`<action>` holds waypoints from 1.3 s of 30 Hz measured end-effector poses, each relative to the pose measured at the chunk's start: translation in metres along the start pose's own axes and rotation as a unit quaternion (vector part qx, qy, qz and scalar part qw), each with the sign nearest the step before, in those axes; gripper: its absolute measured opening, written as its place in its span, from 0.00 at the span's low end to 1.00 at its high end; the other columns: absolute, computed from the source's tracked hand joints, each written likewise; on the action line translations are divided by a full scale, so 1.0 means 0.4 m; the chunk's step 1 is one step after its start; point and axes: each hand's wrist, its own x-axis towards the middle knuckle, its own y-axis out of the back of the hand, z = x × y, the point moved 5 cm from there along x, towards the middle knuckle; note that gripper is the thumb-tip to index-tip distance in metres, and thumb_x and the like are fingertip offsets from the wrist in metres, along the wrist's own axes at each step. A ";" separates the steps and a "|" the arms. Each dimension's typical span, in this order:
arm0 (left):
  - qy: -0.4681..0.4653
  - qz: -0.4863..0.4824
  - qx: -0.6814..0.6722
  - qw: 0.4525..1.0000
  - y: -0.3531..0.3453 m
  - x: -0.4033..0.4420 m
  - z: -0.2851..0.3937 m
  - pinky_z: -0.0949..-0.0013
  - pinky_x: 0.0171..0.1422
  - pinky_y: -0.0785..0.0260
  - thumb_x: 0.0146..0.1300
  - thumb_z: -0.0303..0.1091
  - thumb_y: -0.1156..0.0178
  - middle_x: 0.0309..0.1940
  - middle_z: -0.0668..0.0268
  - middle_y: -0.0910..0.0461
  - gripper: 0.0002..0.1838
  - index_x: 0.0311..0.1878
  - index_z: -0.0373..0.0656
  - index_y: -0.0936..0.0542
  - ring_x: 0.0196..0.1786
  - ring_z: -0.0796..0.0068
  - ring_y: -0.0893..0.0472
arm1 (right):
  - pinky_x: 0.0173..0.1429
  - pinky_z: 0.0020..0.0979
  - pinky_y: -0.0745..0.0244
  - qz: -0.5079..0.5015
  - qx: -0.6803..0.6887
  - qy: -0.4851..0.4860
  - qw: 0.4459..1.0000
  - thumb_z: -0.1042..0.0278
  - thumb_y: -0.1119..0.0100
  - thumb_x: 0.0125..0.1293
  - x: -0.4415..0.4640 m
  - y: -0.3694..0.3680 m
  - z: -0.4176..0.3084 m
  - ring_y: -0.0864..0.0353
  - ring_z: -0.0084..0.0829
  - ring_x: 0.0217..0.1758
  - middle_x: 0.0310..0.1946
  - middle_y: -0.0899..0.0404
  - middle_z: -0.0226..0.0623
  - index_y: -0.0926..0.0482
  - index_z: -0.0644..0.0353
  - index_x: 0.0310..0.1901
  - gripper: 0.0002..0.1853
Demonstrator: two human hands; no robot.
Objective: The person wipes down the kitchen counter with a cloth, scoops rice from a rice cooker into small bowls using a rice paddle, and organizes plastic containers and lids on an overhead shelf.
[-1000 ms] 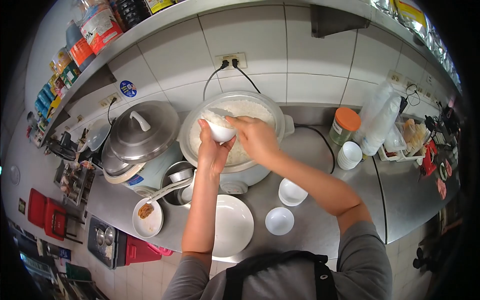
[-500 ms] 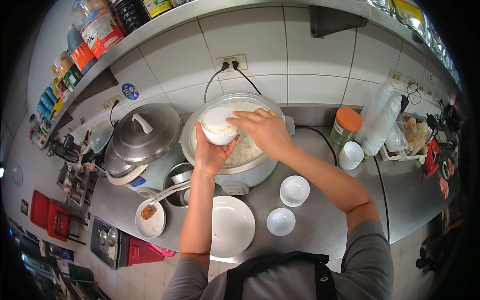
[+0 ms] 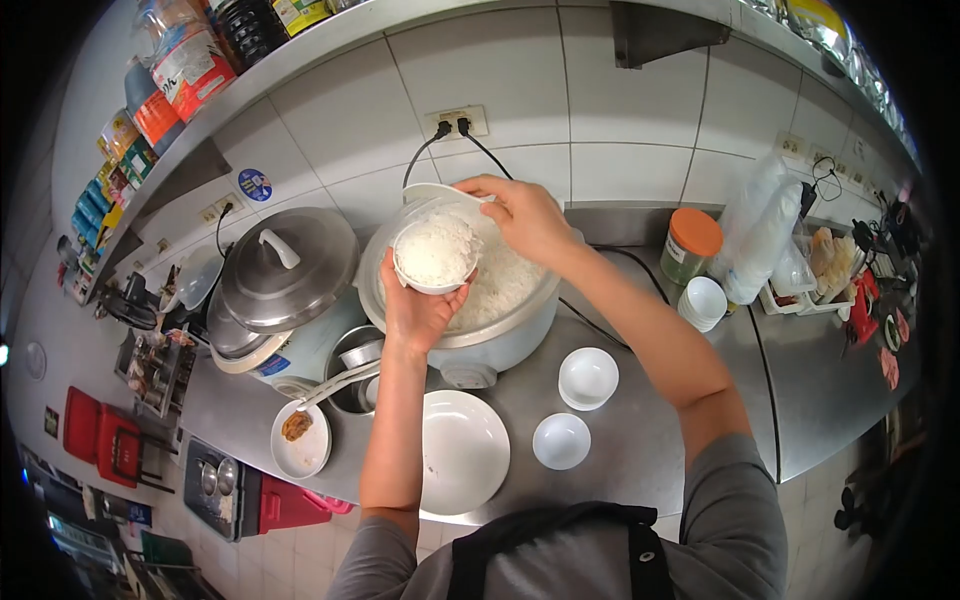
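White tiles (image 3: 480,70) line the wall behind a steel surface (image 3: 640,450), and from where I stand most of the activity sits over the open cooker (image 3: 512,340). The person's left hand (image 3: 420,312) cups a small bowl (image 3: 436,250) from below, its grip curled round the underside, and holds it above the near side of the cooker. The bowl already carries a rounded heap of rice that stands above its rim, so I'd judge the filling of this one largely done. The right hand (image 3: 525,218) has its fingers closed on the edge of a white utensil (image 3: 445,192), just behind the bowl; I can't tell exactly what kind it is. Plenty of rice (image 3: 515,282) remains in the cooker. The bowl has not yet been set down, and no rice shows in the bowl stack (image 3: 588,378) or the single bowl (image 3: 561,441) to the right. As for room, the lidded cooker (image 3: 290,265) and the metal pot (image 3: 350,395) crowd the left, where the left forearm passes over the large plate (image 3: 470,455), whose rim comes close to the front edge. To the right there's more bare steel, between the open cooker and the small nested bowls (image 3: 703,304), though a black cable (image 3: 598,328) trails across it.
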 end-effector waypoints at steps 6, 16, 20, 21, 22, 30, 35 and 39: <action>-0.015 -0.020 -0.022 0.999 -0.004 0.000 0.009 0.63 0.53 0.21 0.71 0.67 0.62 0.61 0.47 0.24 0.41 0.70 0.41 0.31 0.55 0.53 0.19 | 0.51 0.34 0.22 -0.031 -0.181 0.131 0.974 0.80 0.45 0.65 -0.053 -0.028 -0.036 0.14 0.37 0.47 0.48 0.13 0.39 0.18 0.52 0.57 0.20; -0.045 -0.079 -0.034 0.995 -0.006 -0.001 0.010 0.62 0.54 0.20 0.70 0.67 0.63 0.63 0.39 0.27 0.43 0.72 0.38 0.34 0.54 0.52 0.19 | 0.49 0.33 0.21 -0.024 0.043 0.004 0.999 0.78 0.44 0.68 -0.066 -0.044 -0.004 0.16 0.29 0.42 0.49 0.14 0.37 0.21 0.52 0.60 0.20; -0.083 -0.032 -0.052 0.995 -0.012 -0.016 0.012 0.60 0.58 0.21 0.70 0.67 0.62 0.64 0.42 0.28 0.42 0.72 0.39 0.36 0.57 0.51 0.20 | 0.44 0.32 0.20 0.054 0.127 -0.071 0.988 0.74 0.40 0.66 -0.081 -0.044 0.089 0.13 0.33 0.37 0.49 0.15 0.39 0.24 0.53 0.63 0.23; -0.099 -0.009 -0.059 0.993 -0.014 -0.021 0.010 0.59 0.59 0.22 0.70 0.67 0.61 0.65 0.44 0.28 0.42 0.72 0.40 0.36 0.58 0.51 0.21 | 0.44 0.32 0.20 0.037 0.172 -0.112 0.978 0.74 0.39 0.65 -0.098 -0.057 0.120 0.13 0.33 0.36 0.49 0.15 0.38 0.25 0.54 0.63 0.24; -0.123 0.003 -0.051 0.991 -0.011 -0.023 0.011 0.58 0.60 0.23 0.70 0.67 0.60 0.65 0.47 0.28 0.41 0.72 0.41 0.35 0.59 0.52 0.21 | 0.43 0.33 0.20 0.021 0.215 -0.152 0.964 0.74 0.39 0.65 -0.114 -0.069 0.133 0.13 0.34 0.36 0.49 0.16 0.38 0.26 0.54 0.64 0.25; -0.207 0.039 -0.025 0.977 -0.011 -0.039 -0.015 0.57 0.66 0.27 0.71 0.67 0.59 0.66 0.58 0.28 0.38 0.72 0.47 0.34 0.66 0.58 0.25 | 0.45 0.37 0.20 0.081 -0.006 -0.013 0.997 0.74 0.41 0.66 -0.196 -0.110 -0.019 0.14 0.41 0.38 0.51 0.16 0.41 0.27 0.55 0.64 0.23; -0.187 -0.005 -0.027 0.982 -0.015 -0.063 -0.019 0.55 0.68 0.28 0.72 0.66 0.58 0.67 0.60 0.28 0.37 0.72 0.47 0.34 0.67 0.59 0.26 | 0.47 0.40 0.20 0.102 -0.007 -0.006 0.995 0.75 0.43 0.67 -0.182 -0.075 -0.026 0.15 0.44 0.42 0.52 0.17 0.41 0.25 0.54 0.62 0.21; -0.205 0.012 -0.064 0.977 -0.034 -0.080 -0.020 0.53 0.70 0.29 0.72 0.64 0.57 0.69 0.58 0.30 0.37 0.73 0.47 0.36 0.70 0.57 0.28 | 0.45 0.35 0.20 0.082 0.032 0.000 0.996 0.76 0.41 0.66 -0.199 -0.059 -0.048 0.14 0.40 0.40 0.52 0.17 0.41 0.25 0.55 0.62 0.22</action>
